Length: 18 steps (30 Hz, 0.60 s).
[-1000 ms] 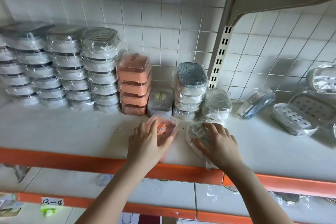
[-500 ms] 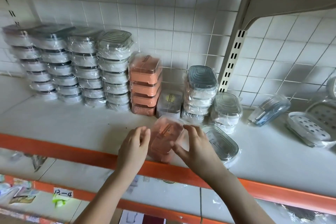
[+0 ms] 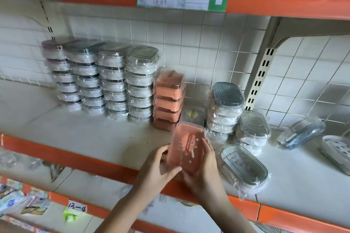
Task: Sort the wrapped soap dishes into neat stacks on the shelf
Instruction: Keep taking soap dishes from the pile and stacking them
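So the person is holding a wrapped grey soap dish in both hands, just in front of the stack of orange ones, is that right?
Not quite. The head view shows that the dish held in both hands is an orange soap dish, not a grey one. The left hand and right hand do hold it together, just in front of the orange stack. A loose grey dish lies on the shelf to its right.

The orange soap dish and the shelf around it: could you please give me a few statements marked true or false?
1. Both hands, left hand and right hand, hold the orange soap dish. True.
2. The orange stack stands right of the grey stacks. True.
3. The orange soap dish lies flat on the shelf. False: it is lifted and tilted.
4. A loose grey-lidded dish lies left of the hands. False: it lies to their right.
5. The orange stack is taller than the grey stacks. False: it is shorter.
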Each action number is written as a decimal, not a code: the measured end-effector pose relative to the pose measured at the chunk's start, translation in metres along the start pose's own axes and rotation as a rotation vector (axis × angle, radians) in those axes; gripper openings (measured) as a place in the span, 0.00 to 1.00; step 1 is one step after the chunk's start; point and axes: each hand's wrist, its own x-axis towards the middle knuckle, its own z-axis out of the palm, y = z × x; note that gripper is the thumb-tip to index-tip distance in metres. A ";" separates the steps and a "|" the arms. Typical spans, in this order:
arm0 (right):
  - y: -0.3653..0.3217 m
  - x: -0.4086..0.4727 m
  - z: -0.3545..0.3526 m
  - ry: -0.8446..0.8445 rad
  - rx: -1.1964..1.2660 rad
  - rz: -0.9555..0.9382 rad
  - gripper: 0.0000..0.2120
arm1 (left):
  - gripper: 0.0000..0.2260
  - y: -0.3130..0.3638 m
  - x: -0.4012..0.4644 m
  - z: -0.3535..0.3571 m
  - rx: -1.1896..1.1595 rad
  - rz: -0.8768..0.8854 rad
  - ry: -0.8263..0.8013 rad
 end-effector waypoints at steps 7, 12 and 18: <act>-0.033 0.042 -0.013 0.030 0.222 -0.106 0.47 | 0.25 0.025 0.037 -0.034 -0.113 0.210 0.131; -0.050 0.098 -0.018 0.022 0.296 -0.149 0.43 | 0.24 0.032 0.086 -0.055 -0.122 0.255 0.103; -0.064 0.155 -0.017 0.033 0.327 -0.094 0.35 | 0.24 0.039 0.146 -0.066 -0.051 0.200 0.180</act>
